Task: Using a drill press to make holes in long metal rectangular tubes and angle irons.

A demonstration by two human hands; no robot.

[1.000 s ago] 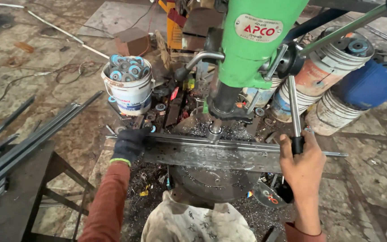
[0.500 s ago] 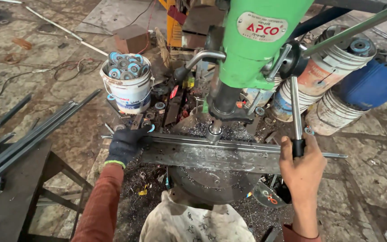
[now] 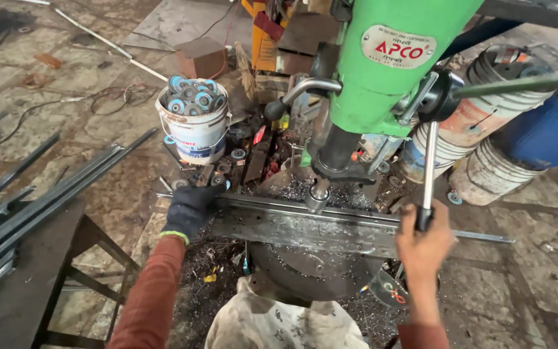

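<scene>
Our right hand (image 3: 424, 249) is wrapped tight round the black knob of the feed lever (image 3: 429, 169), which hangs almost straight down from the hub on the right of the green drill (image 3: 389, 71). Our left hand (image 3: 190, 208), in a dark glove, lies flat with fingers closed down on the left end of the steel bar (image 3: 305, 223), pinning it to the round table (image 3: 311, 271).

The bar lies across the table from left to right, its thin far end poking out well to the right. The chuck (image 3: 318, 197) sits right at the bar's far edge, touching it or just above; we cannot tell which. We judge the drilling to be in hand, not finished: small holes already show along the bar's near face, swarf is heaped round the chuck, and a long run of bar to the right shows none that we can make out.

Both forearms reach forward from the near edge, left in a rust sleeve, right wrist bent upward to the knob.

Far left stands a white bucket (image 3: 196, 126) of wheels; loose rods (image 3: 40, 200) lie left.
</scene>
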